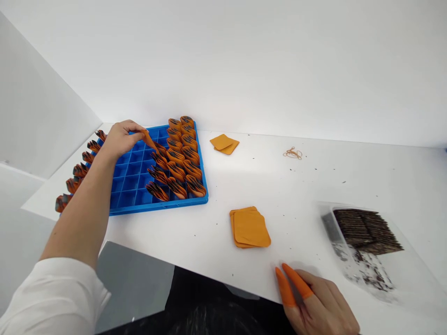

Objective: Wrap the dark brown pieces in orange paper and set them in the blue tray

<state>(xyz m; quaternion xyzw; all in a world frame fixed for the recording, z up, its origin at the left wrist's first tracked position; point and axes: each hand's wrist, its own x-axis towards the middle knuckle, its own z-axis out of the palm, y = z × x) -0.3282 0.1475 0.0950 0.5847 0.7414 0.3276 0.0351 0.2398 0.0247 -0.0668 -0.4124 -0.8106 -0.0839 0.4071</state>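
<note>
My left hand [123, 136] reaches over a blue compartment tray [157, 208], its thumb and fingers pinching a small orange packet [149, 139]. The packet's lower end is at a compartment of the third column from the right. Folded orange packets with dark edges [177, 158] stand upright in the right-hand columns, and more [80, 170] line the left side, partly behind my forearm. My right hand [319, 302] rests at the table's front edge, orange finger covers on thumb and index finger. Those two fingers lie extended, slightly apart, with nothing between them.
A pile of flat orange squares [250, 228] lies in the middle of the white table [272, 195]. Two more orange squares [224, 144] are further back, left of some tangled rubber bands [292, 153]. At right, a clear plastic box [330, 232] holds stacked dark brown sheets [366, 230] and crumbs.
</note>
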